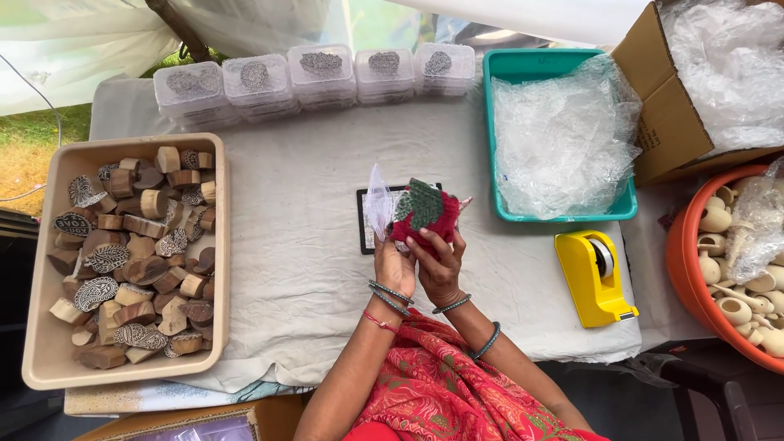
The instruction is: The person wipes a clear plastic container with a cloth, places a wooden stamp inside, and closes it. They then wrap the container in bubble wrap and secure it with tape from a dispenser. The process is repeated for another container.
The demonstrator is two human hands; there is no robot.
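Wooden printing blocks [135, 261], carved with leaf and paisley patterns, lie heaped in a beige plastic tray [45, 327] at the far left of the cloth-covered table [302, 286]. Along the table's back edge runs a row of clear lidded boxes [314, 77], each with a dark, lacy piece showing through its top.

At the middle, the person holds both hands up close together over the table. The left hand [394, 265] grips a clear plastic bag [378, 202], which stands up above the fingers. The right hand [439, 265] is closed on a red crocheted strawberry [426, 214] with a green knitted leaf on top, thumb and fingers pressing its lower edge. The strawberry sits right beside the bag, touching it, and I cannot tell whether any part is already inside. Just behind them a dark-framed flat card [362, 220] lies on the cloth, mostly hidden. Beaded bangles ring both wrists.

Further right sits a teal tray [523, 61] filled with crumpled clear plastic wrap [563, 139]. In front of it stands a yellow tape dispenser [594, 278]. Behind, at the corner, is a cardboard box [665, 114] stuffed with more plastic, and at the far right edge an orange tub [682, 261] holds pale clay pots [739, 302].
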